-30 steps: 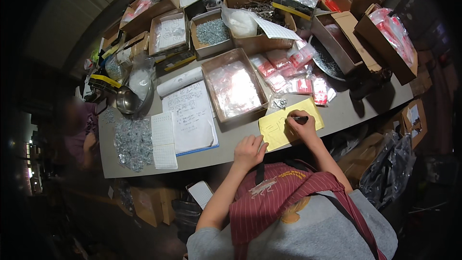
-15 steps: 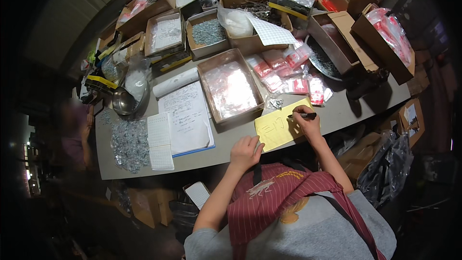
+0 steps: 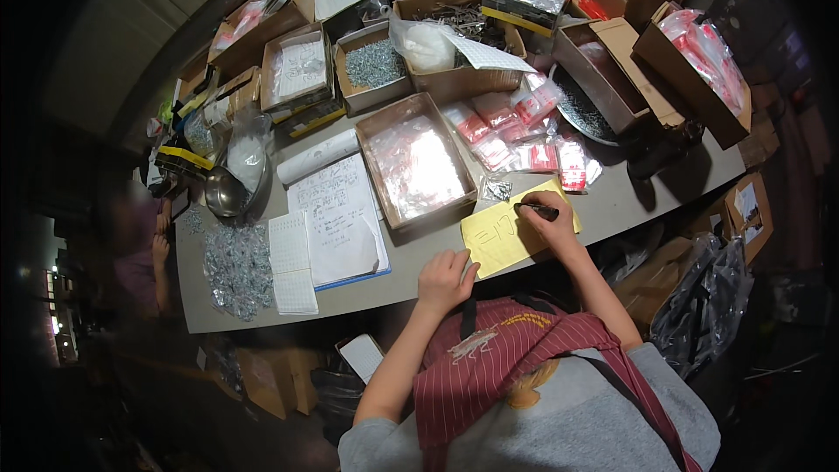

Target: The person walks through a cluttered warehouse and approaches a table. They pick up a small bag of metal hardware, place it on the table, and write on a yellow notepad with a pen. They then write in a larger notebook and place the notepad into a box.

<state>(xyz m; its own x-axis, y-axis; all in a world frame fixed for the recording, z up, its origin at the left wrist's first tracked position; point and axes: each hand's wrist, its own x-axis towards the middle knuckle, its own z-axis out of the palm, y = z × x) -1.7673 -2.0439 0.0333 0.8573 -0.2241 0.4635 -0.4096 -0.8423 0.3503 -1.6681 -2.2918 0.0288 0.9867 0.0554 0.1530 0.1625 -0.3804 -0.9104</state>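
A yellow sheet of paper [image 3: 498, 245] with dark handwritten strokes lies near the front edge of the table. My right hand [image 3: 559, 225] grips a black marker pen [image 3: 544, 211], its tip at the sheet's upper part. At the sheet's lower left edge rests my left hand [image 3: 444, 280], fingers laid down on the table and thumb stretched toward the paper. Just beyond the sheet sits a small clear bag of metal parts [image 3: 496, 190]. A cardboard box [image 3: 391, 170] of shiny clear bags stands behind my left hand.
Left of the box are an open notebook [image 3: 345, 210], a narrow pad [image 3: 290, 262] and a heap of small filled bags [image 3: 238, 271]. Red-and-white bags [image 3: 537, 157] lie behind the sheet. A metal scoop [image 3: 225, 192] and several part boxes [image 3: 371, 65] stand farther back. Another person's arm [image 3: 161, 253] shows far left.
My right hand and the pen have shifted slightly left over the yellow sheet, and another stroke shows there. My left hand stays in place. The view has tilted slightly.
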